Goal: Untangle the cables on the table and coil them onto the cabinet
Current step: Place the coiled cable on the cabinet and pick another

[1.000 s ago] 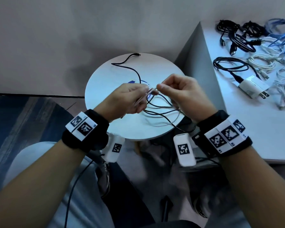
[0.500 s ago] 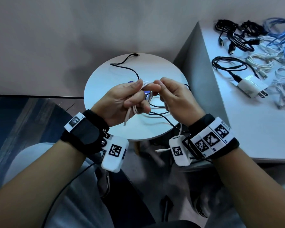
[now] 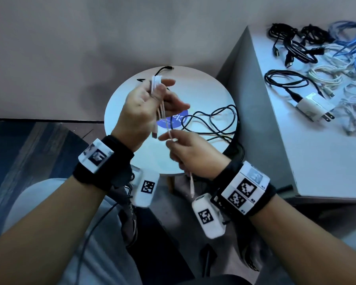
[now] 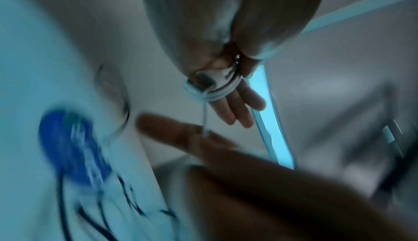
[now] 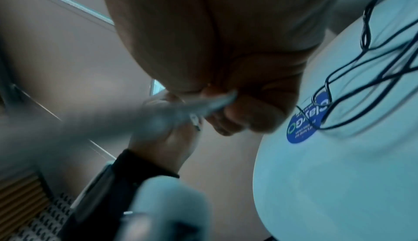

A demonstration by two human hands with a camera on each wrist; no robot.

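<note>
The left hand (image 3: pixel 144 108) holds white cable (image 3: pixel 160 112) loops around its fingers, keeping the coil tidy. At 5 o'clock, the right hand (image 3: pixel 190 153) pinches the free end to guide it.

A round white worktop (image 3: pixel 203 161) carries a round blue sticker (image 3: pixel 173 120) near its centre. A thin black cable (image 3: pixel 214 120) lies in loose loops from the sticker toward 3 o'clock, its plug end at 12 o'clock. At 2 o'clock stands a grey-white cabinet (image 3: pixel 317 161); on its top lie coiled black cables (image 3: pixel 292 46), white cables (image 3: pixel 325 77), blue cables (image 3: pixel 353 38) and a white plug charger (image 3: pixel 312 105).
</note>
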